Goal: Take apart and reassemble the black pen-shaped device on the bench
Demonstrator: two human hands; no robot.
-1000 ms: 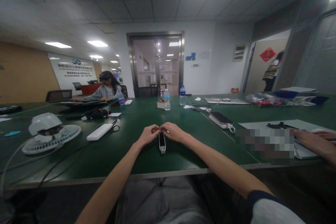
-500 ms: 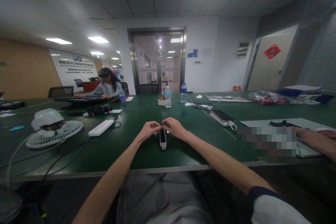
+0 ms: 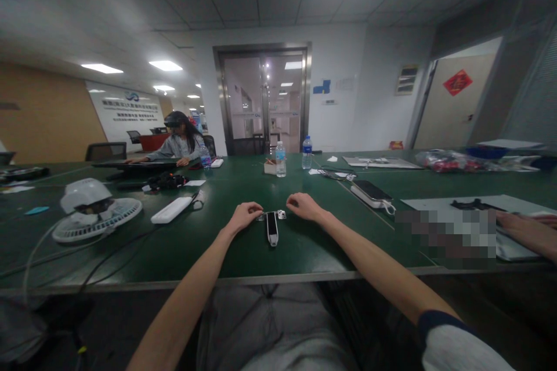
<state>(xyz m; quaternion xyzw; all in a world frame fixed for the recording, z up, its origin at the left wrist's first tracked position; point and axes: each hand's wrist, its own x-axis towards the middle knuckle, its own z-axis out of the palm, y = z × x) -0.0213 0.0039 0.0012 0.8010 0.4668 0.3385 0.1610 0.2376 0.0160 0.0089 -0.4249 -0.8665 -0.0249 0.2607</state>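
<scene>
The person's lap, in grey cloth [image 3: 261,330], sits below the near edge of the green surface [image 3: 243,258]. Not far in from that edge, at the middle, a slim white device with a dark upper face [image 3: 272,229] lies lengthwise, one end toward the person. Small white pieces sit at its far end, one on each side. The left hand [image 3: 246,216] is at the left piece [image 3: 260,217], fingers curled inward; whether they are clamped on it cannot be told. The right hand [image 3: 304,208] is just beside the right piece [image 3: 282,215], a slight gap between them, its fingers bent; whether thumb and fingertips meet cannot be made out.

At the left stands a white fan [image 3: 98,223], with a long white block [image 3: 171,210] to its right. At the right, a co-worker's arm [image 3: 524,233] reaches over a pale board [image 3: 429,204], partly hidden by a pixelated patch. A little farther, a dark-faced phone [image 3: 372,190] rests on a white object.

Beyond the hands are a small box [image 3: 270,168], a bottle with a pale blue label [image 3: 281,162] and a blue-capped bottle [image 3: 307,155]. Far left, another person [image 3: 174,145] sits at the surface; glass doors [image 3: 285,107] stand behind.
</scene>
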